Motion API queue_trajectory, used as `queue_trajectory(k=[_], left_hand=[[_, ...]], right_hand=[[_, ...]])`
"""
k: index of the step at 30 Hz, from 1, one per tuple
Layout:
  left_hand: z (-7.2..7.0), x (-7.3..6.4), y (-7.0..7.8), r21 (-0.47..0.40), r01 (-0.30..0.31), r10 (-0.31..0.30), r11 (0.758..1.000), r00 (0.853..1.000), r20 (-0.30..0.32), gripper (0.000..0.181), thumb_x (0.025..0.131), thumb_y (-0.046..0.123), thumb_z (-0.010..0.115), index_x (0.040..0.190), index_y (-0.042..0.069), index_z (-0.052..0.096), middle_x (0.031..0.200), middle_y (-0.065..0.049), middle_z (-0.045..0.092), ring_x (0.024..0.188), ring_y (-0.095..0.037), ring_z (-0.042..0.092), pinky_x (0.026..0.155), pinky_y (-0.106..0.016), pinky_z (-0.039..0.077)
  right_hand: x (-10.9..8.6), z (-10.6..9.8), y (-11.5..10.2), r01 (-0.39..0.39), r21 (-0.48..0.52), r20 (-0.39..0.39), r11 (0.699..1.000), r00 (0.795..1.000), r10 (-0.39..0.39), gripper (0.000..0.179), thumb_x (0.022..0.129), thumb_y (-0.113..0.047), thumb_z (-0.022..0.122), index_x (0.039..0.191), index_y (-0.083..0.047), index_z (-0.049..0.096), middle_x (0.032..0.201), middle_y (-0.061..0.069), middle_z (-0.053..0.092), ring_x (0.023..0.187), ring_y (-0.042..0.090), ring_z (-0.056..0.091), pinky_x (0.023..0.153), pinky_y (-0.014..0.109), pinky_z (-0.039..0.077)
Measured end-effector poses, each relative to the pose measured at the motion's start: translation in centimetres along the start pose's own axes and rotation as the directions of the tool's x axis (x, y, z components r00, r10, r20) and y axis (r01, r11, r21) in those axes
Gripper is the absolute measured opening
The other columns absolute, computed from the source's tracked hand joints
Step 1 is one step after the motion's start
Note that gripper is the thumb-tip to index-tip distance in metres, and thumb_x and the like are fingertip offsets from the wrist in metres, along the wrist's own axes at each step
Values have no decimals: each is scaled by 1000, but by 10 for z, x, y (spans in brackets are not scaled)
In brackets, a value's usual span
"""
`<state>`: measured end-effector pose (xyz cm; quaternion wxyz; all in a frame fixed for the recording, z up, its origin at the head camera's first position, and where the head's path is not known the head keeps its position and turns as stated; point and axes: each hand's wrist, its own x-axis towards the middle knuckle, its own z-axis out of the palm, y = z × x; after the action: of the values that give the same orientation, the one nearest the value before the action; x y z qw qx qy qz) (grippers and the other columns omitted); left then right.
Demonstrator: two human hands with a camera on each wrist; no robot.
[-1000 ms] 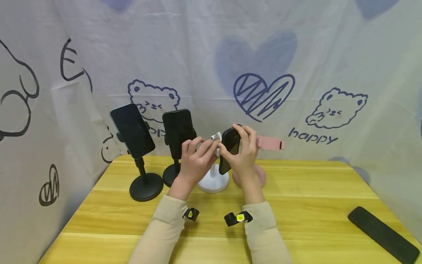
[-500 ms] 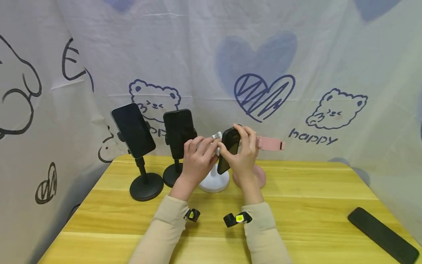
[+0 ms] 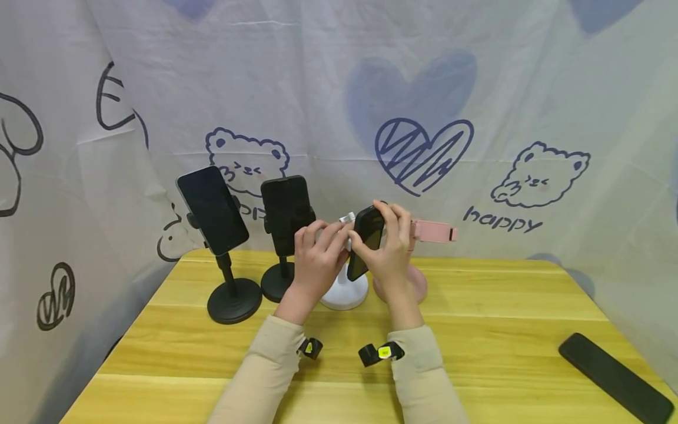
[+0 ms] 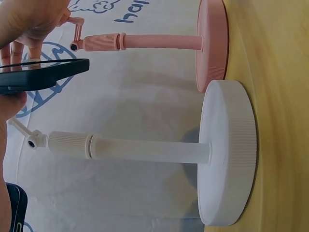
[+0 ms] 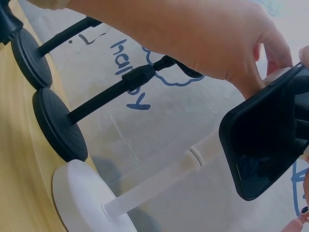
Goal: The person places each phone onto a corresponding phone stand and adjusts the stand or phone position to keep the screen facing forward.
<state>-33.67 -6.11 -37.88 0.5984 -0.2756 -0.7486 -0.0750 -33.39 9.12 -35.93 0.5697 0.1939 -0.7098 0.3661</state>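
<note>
My right hand [image 3: 389,254] holds a black smartphone [image 3: 369,221] by its edges, thumb on the near side and fingers on the far side. The phone stands tilted beside the white phone stand [image 3: 344,296]. At the top of that stand, my left hand [image 3: 316,257] grips its white clamp [image 3: 347,218], most of which is hidden by the fingers. The left wrist view shows the phone [image 4: 46,76] between the hands, above the white stand's post [image 4: 149,149]. In the right wrist view, the phone's dark screen [image 5: 265,140] faces the camera.
Two black stands bear phones: a larger phone [image 3: 213,209] at far left and another phone [image 3: 288,213] beside it. A pink stand [image 3: 434,231] is just right of my right hand. A black phone-like slab [image 3: 614,376] lies at the table's right. Printed cloth [image 3: 328,88] hangs behind.
Both hands stay at the white stand. The phone's lower end has shifted slightly left, toward the white clamp, and the left hand has moved slightly right.
</note>
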Motion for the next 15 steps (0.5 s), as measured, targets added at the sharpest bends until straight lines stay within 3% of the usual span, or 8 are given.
queue_trajectory(k=[15], left_hand=[[-1,-1,-5,15,-58,59,998,997,-43,32,87,19,70,118,16,71,115,2,71,104,-24,52,84,-42,40]], right_hand=[[1,-1,-4,46,-24,-20,999,999,-46,62,82,-58,66,123,-11,62,110,22,55,97,31,55,84,45,43]])
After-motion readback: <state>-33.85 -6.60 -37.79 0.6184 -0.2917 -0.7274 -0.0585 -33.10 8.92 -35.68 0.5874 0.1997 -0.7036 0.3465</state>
